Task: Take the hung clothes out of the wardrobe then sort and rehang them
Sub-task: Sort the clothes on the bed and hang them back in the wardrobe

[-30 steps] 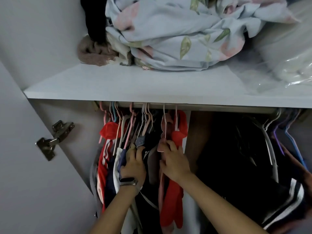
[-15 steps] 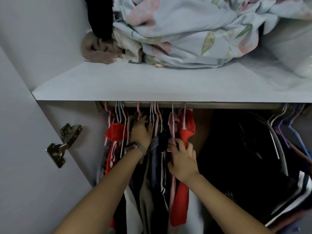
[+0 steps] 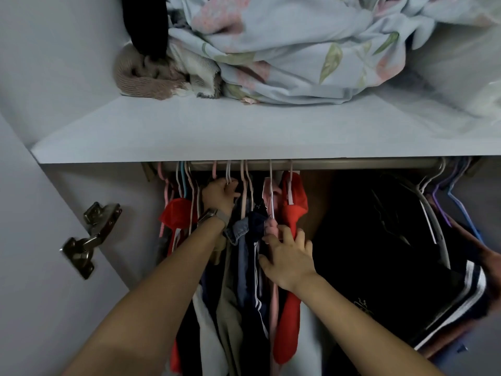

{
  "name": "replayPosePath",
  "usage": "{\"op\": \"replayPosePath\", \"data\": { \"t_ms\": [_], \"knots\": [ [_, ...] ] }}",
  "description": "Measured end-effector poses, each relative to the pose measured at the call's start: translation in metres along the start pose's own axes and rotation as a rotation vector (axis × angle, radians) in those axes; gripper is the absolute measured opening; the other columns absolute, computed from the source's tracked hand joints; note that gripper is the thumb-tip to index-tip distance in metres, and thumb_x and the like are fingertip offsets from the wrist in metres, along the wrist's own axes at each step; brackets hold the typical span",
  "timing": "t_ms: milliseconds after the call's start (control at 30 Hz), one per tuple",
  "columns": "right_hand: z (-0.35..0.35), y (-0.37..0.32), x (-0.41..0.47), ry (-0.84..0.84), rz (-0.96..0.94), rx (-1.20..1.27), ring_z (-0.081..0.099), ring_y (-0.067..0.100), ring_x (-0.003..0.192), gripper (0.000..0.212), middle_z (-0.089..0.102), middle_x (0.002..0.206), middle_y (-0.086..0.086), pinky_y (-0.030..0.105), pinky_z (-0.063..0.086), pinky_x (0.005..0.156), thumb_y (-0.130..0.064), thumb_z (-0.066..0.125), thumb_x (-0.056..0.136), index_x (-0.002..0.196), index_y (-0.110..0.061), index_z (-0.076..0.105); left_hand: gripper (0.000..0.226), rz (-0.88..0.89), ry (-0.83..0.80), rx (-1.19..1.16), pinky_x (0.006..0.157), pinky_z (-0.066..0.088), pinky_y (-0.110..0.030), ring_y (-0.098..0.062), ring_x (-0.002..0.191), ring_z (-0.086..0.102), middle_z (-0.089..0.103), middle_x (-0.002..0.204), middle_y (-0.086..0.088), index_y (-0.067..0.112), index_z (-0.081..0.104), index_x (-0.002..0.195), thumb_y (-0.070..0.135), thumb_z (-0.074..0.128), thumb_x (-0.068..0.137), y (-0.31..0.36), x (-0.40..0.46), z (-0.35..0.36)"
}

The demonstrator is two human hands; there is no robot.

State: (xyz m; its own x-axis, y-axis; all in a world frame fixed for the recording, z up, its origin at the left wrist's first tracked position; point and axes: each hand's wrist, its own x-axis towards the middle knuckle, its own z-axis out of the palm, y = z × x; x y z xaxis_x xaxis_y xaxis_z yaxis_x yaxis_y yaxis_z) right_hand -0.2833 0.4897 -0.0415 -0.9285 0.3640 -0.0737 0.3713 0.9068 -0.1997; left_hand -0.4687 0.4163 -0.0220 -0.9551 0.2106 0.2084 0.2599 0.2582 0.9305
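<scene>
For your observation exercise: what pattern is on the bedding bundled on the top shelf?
Pale blue bedding with pink flowers and green leaves, seen in the head view.

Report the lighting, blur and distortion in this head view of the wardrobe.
Head view: the white shelf and floral bedding are evenly lit; under the rail it falls into deep shadow, and the dark garments on the right lose detail. The door hinge is motion-smeared. Wide-angle bending tilts the shelf edge. Left hand and right hand stay fairly sharp.

pale blue floral bedding (image 3: pixel 298 50); red garment (image 3: pixel 291 213); navy white-striped trousers (image 3: pixel 254 267).
</scene>
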Motion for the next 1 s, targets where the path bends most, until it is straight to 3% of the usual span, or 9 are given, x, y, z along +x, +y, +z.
{"op": "replayPosePath", "data": {
  "t_ms": [167, 333, 400, 567, 700, 800, 900, 933, 1000],
  "knots": [
    [-0.001, 0.006, -0.001, -0.009, -0.01, 0.004, 0.011, 0.04, 0.136, 0.051, 0.017, 0.149, 0.004, 0.051, 0.016, 0.112, -0.049, 0.039, 0.094, 0.142, -0.032, 0.033, 0.011, 0.013, -0.096, 0.034, 0.038, 0.046, -0.018, -0.023, 0.072, 0.065, 0.067, 0.097, -0.013, 0.008, 0.063, 0.084, 0.01, 0.055, 0.093, 0.002, 0.003, -0.012],
    [0.002, 0.0, 0.0, -0.013, -0.028, 0.016, 0.016, 0.038, 0.132, 0.052, 0.018, 0.148, 0.006, 0.051, 0.021, 0.111, -0.051, 0.04, 0.093, 0.14, -0.031, 0.035, 0.02, 0.255, -0.041, 0.475, 0.067, 0.053, -0.035, -0.032, 0.078, 0.067, 0.07, 0.089, -0.019, 0.002, 0.07, 0.089, 0.011, 0.052, 0.092, -0.005, 0.005, -0.034],
    [0.001, 0.001, 0.0, -0.025, -0.036, 0.006, 0.016, 0.038, 0.132, 0.051, 0.017, 0.148, 0.006, 0.05, 0.021, 0.111, -0.051, 0.039, 0.093, 0.141, -0.033, 0.035, 0.022, 0.3, 0.089, 0.58, 0.063, 0.048, -0.033, -0.036, 0.075, 0.064, 0.069, 0.083, -0.024, -0.002, 0.07, 0.085, 0.007, 0.05, 0.089, -0.007, 0.002, -0.039],
    [0.0, 0.005, 0.001, -0.04, -0.038, 0.019, 0.014, 0.038, 0.134, 0.049, 0.015, 0.148, 0.006, 0.05, 0.02, 0.111, -0.05, 0.039, 0.094, 0.14, -0.034, 0.035, 0.025, 0.332, 0.046, 0.554, 0.063, 0.047, -0.031, -0.032, 0.073, 0.066, 0.07, 0.077, -0.02, -0.002, 0.069, 0.077, 0.013, 0.056, 0.091, -0.007, 0.003, -0.054],
    [0.006, -0.004, 0.003, 0.007, -0.031, 0.028, 0.018, 0.036, 0.13, 0.046, 0.02, 0.146, 0.007, 0.048, 0.022, 0.109, -0.049, 0.038, 0.094, 0.136, -0.029, 0.04, 0.016, 0.338, 0.112, 0.563, 0.068, 0.05, -0.031, -0.029, 0.083, 0.066, 0.071, 0.095, -0.014, 0.006, 0.071, 0.099, 0.008, 0.06, 0.087, -0.011, -0.02, -0.058],
    [0.009, -0.009, 0.002, 0.047, -0.006, 0.068, 0.019, 0.035, 0.13, 0.055, 0.021, 0.147, 0.006, 0.047, 0.021, 0.108, -0.06, 0.033, 0.092, 0.135, -0.029, 0.042, 0.035, 0.233, 0.075, 0.765, 0.05, 0.047, -0.03, -0.034, 0.077, 0.064, 0.066, 0.089, -0.02, 0.0, 0.067, 0.099, 0.008, 0.075, 0.066, -0.023, -0.047, -0.05],
    [0.012, -0.011, 0.002, 0.073, 0.028, 0.008, 0.017, 0.037, 0.134, 0.083, 0.021, 0.149, 0.006, 0.047, 0.021, 0.108, -0.074, 0.036, 0.082, 0.147, -0.024, 0.025, 0.08, 0.074, -0.057, 1.023, 0.037, 0.027, -0.016, -0.023, 0.054, 0.056, 0.058, 0.071, -0.012, 0.002, 0.059, 0.082, 0.033, 0.091, 0.015, -0.022, -0.06, -0.045],
    [0.013, -0.012, 0.002, 0.083, 0.042, -0.004, 0.017, 0.038, 0.135, 0.091, 0.022, 0.149, 0.007, 0.048, 0.021, 0.109, -0.076, 0.039, 0.079, 0.149, -0.022, 0.019, 0.087, 0.079, -0.058, 1.069, 0.038, 0.026, -0.017, -0.023, 0.053, 0.056, 0.058, 0.074, -0.013, 0.002, 0.058, 0.084, 0.036, 0.091, 0.01, -0.022, -0.062, -0.045],
    [0.014, -0.013, 0.002, 0.092, 0.05, 0.0, 0.014, 0.04, 0.137, 0.096, 0.02, 0.15, 0.007, 0.05, 0.02, 0.11, -0.077, 0.042, 0.075, 0.149, -0.022, 0.017, 0.089, 0.034, -0.106, 1.085, 0.045, 0.035, -0.024, -0.027, 0.068, 0.062, 0.057, 0.101, -0.017, -0.001, 0.054, 0.108, 0.036, 0.092, 0.036, -0.013, -0.067, -0.05]
  ]
}}
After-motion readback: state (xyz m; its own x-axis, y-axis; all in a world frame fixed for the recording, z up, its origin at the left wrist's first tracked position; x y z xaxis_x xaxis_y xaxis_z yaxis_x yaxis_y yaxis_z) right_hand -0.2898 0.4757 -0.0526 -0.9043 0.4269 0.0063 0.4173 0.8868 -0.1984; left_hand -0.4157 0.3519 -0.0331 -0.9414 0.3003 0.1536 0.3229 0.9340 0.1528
